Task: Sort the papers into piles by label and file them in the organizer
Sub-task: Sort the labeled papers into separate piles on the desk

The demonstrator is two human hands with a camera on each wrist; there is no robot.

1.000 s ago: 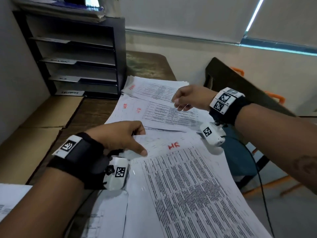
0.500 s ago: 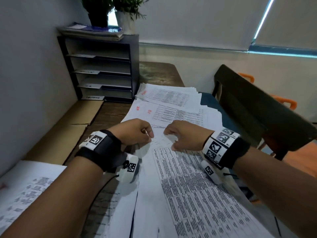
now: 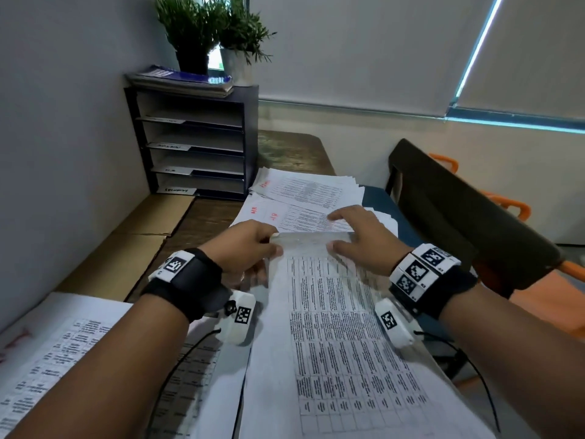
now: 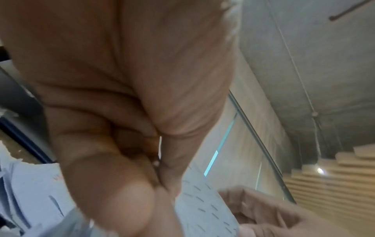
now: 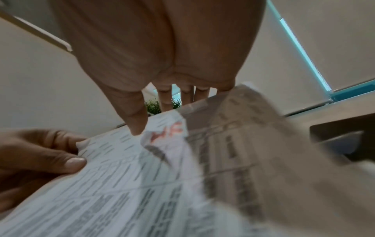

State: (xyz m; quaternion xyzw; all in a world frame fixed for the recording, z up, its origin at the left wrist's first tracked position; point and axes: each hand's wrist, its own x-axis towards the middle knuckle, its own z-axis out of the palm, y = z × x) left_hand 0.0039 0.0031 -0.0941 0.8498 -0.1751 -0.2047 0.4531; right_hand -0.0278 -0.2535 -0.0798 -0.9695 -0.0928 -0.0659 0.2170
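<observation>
A printed sheet [image 3: 332, 327] with a table of text lies lengthwise on a stack in front of me. My left hand [image 3: 269, 243] pinches its top left corner between thumb and fingers. My right hand [image 3: 357, 236] is spread over the top edge, fingers straight and thumb on the paper. In the right wrist view the sheet [image 5: 121, 184] curls up at its top and shows a red "HR" label [image 5: 168, 131], with the left hand [image 5: 40, 154] gripping its corner. The black organizer [image 3: 196, 144] with labelled shelves stands against the wall at the back left.
Two sorted piles lie beyond my hands: a far pile [image 3: 310, 188] and a nearer one with red marks [image 3: 278, 217]. Another pile [image 3: 47, 353] sits at the near left. Books [image 3: 180, 79] and potted plants [image 3: 202, 33] top the organizer. A dark chair [image 3: 459, 217] stands on the right.
My right hand came back from the far piles to the near sheet and has now spread its fingers over the top edge. The left hand has taken the sheet's corner and lifted it.
</observation>
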